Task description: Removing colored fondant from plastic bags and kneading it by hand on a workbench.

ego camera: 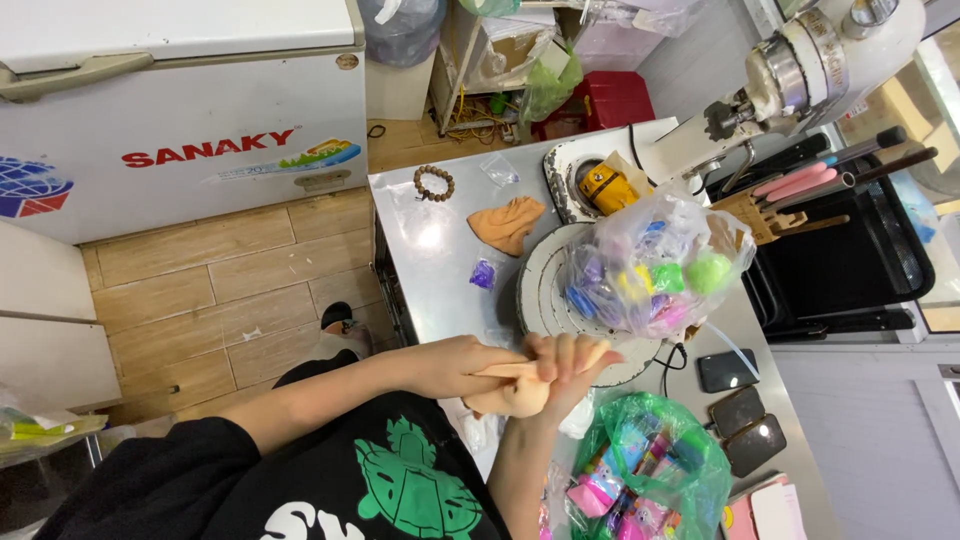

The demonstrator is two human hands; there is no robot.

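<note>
While both hands meet over the near edge of the white round turntable (pixel 545 290), they press a soft lump of peach-coloured modelling clay (pixel 515 392) between them. The left hand (pixel 462 365) is closed around the clay from the side away from the turntable, its fingers wrapped over the upper part of the lump. The right hand (pixel 570 365) lies against the clay from the turntable side, fingers fairly straight and laid flat over it, so the clay is squeezed between the two palms; a rounded end bulges out just below them.

On top of the turntable rests a clear plastic bag of small coloured clay balls (pixel 655 265), blue, yellow, pink and a bright green one showing through. Just beyond the turntable, farther from the person, a second piece of orange-tan clay (pixel 508 222) lies on the steel tabletop (pixel 425 260), with a small purple scrap (pixel 483 273) beside it and a brown bead bracelet (pixel 434 183) farther off. On the near side of the turntable, right next to the right forearm, sits a green plastic bag of colourful packets (pixel 650 480). Three dark phones (pixel 740 410) lie beside the turntable, toward the black tray (pixel 890 260). A yellow toy figure (pixel 610 187) stands at the turntable's far rim.
</note>
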